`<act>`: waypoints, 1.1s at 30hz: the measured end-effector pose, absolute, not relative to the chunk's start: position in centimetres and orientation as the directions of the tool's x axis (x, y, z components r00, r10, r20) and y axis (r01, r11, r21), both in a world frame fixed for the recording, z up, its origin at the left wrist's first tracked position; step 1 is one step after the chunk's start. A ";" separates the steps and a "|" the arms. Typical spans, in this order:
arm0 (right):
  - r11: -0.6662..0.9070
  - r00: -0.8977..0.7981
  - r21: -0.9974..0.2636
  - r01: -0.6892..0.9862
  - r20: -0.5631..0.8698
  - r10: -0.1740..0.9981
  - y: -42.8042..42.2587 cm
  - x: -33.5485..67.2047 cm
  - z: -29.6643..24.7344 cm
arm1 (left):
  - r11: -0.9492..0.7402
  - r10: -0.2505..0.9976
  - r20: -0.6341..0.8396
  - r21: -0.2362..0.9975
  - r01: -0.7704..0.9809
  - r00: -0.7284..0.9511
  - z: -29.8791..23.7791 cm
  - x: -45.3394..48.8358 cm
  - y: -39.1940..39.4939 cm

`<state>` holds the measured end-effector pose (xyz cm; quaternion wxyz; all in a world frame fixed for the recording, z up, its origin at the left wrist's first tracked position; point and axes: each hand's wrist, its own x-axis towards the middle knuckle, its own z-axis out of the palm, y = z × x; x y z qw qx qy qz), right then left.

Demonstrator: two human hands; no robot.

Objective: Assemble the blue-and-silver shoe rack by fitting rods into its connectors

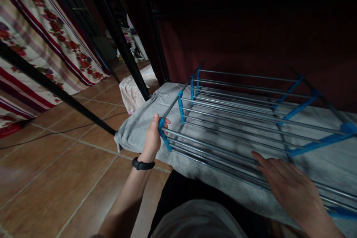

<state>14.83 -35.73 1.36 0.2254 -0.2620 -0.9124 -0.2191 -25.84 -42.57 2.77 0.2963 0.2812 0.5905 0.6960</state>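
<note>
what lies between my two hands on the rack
In the head view, only bare metal rods of the rack span from left hand to right hand, grey cloth showing beneath.

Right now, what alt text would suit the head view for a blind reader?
A person's left hand grips a blue corner joint of a metal-rod rack lying on a grey cloth; the right hand rests flat on its rods.
</note>
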 end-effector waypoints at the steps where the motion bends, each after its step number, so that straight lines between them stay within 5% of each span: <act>1: 0.764 -0.760 0.282 0.580 0.524 0.385 -35.7 14.8 1.4 | -0.138 0.738 0.042 0.986 -0.090 -0.674 2.8 -25.8 -42.5; 20: 0.808 -0.771 0.229 0.543 0.517 0.372 -35.4 15.4 0.8 | -0.103 0.742 0.032 0.992 -0.067 -0.670 3.4 -24.7 -42.4; 33: 0.786 -0.784 0.305 0.538 0.524 0.334 -35.3 15.5 0.9 | -0.091 0.772 0.007 0.991 -0.100 -0.635 3.4 -24.7 -42.5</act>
